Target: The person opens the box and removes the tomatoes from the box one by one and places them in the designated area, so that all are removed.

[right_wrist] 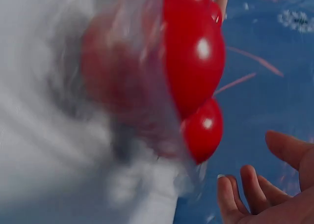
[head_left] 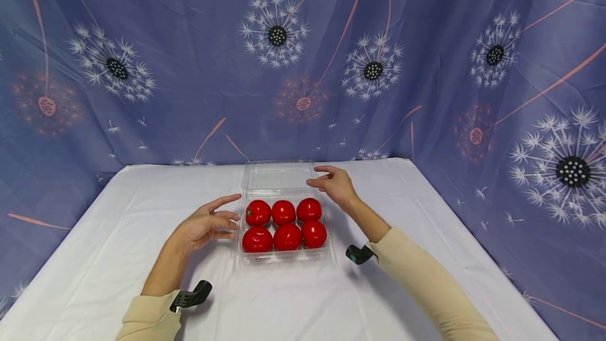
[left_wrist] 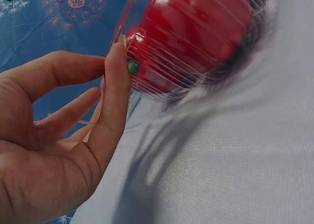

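A clear plastic clamshell box point(head_left: 284, 257) sits on the table with its lid point(head_left: 279, 177) folded back. Inside it, several red tomatoes point(head_left: 287, 237) lie in two rows; one shows a green stem end. At the box's left side, my left hand point(head_left: 203, 225) has its fingers spread, with fingertips at the rim. Close up in the left wrist view, a fingertip of the left hand point(left_wrist: 64, 121) overlaps the box's clear edge. My right hand point(head_left: 335, 186) is by the lid's right edge, fingers loosely extended. In the right wrist view, the right hand point(right_wrist: 270, 189) appears apart from the blurred box wall.
A white cloth point(head_left: 293, 304) covers the table. Behind and beside it hangs a blue curtain point(head_left: 203, 67) with dandelion prints. Black wrist cameras point(head_left: 191, 296) are strapped at both sleeves.
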A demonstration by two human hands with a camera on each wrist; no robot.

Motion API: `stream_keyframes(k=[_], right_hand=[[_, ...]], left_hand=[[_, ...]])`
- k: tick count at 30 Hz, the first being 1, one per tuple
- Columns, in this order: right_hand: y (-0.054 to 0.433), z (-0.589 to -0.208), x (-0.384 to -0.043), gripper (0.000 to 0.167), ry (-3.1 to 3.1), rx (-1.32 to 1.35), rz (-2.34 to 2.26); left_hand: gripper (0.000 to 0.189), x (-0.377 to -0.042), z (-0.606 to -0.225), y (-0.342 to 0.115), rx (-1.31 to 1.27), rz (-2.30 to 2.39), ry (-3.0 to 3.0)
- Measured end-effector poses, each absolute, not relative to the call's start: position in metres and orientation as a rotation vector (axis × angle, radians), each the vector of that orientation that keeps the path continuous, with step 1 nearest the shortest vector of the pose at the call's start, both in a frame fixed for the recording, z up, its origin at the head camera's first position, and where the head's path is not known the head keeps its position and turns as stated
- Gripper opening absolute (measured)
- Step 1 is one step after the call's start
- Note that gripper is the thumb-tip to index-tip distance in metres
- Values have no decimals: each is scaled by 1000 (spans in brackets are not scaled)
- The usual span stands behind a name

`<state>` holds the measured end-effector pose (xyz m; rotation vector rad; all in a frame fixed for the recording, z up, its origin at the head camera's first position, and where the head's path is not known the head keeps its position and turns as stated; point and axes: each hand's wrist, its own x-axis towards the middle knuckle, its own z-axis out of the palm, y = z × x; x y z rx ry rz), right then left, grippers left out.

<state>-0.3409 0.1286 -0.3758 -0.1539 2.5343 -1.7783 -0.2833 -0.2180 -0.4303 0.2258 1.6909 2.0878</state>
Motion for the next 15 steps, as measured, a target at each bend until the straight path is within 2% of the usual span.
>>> stream_keyframes(k=[15], right_hand=[[67,-369,-321,73,2588,-465,-1518]], left_hand=[[84,-283,-429,-216,214,2063,1744]])
